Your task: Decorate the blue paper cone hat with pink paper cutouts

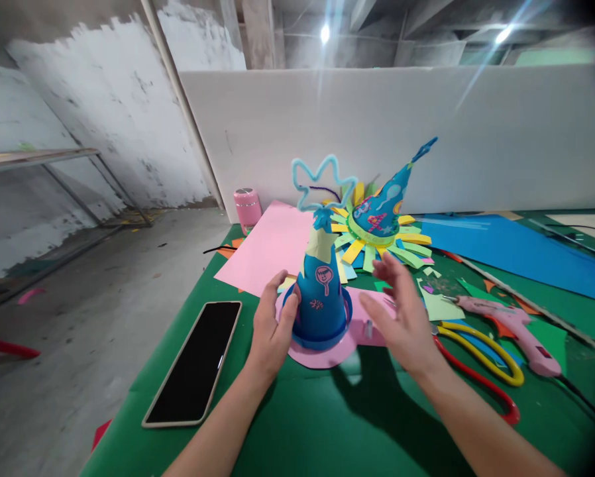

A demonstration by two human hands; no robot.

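A blue paper cone hat stands upright on a round pink paper base, with a blue rim strip around its foot. Stickers decorate its front, and a light-blue star-shaped pipe cleaner rises at its top. My left hand grips the hat's left side at the rim, thumb in front; its other fingers are partly hidden. To the right, my right hand is open, fingers apart, holding nothing. Beneath it, a pink paper strip extends from the base.
Behind stands another blue cone hat with a fringed yellow-green brim. Red-and-yellow-handled scissors, a pink glue gun, paper scraps and a blue sheet lie right. A phone, pink sheet and pink container are left.
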